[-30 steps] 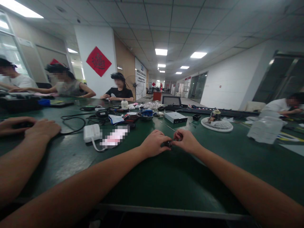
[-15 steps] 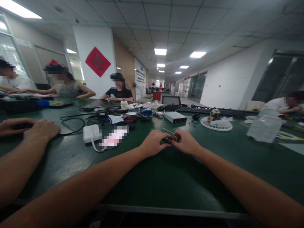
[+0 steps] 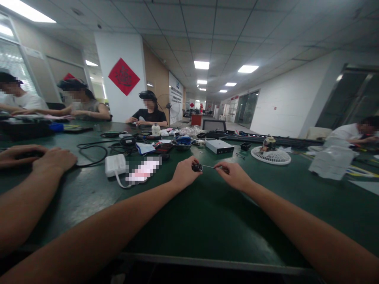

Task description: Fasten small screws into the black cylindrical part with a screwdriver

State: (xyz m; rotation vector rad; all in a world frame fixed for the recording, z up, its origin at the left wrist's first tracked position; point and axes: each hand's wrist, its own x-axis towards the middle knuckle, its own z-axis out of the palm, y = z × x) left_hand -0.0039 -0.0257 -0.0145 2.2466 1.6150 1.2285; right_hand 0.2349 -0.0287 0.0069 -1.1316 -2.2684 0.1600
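Above the green table (image 3: 207, 221), my left hand (image 3: 186, 171) is closed around a small dark round part (image 3: 197, 167). To its right, my right hand (image 3: 232, 173) pinches a thin metal screwdriver (image 3: 209, 166), whose handle is mostly inside the palm. The shaft points left, and its tip is at or close to the dark part; whether they touch is too small to tell. Just behind the hands lies a silver box-shaped drive (image 3: 219, 146).
At the left, another person's hands (image 3: 53, 159) rest near a white adapter (image 3: 115, 165). A blue item in a bowl (image 3: 182, 142) and cables lie farther back. A white fan grille (image 3: 271, 155) and a clear plastic tray (image 3: 331, 161) stand at the right.
My hands have moved apart, the left one leftward with the dark part. The screwdriver, which pointed up and left behind my fingers, now lies nearly level between my hands.
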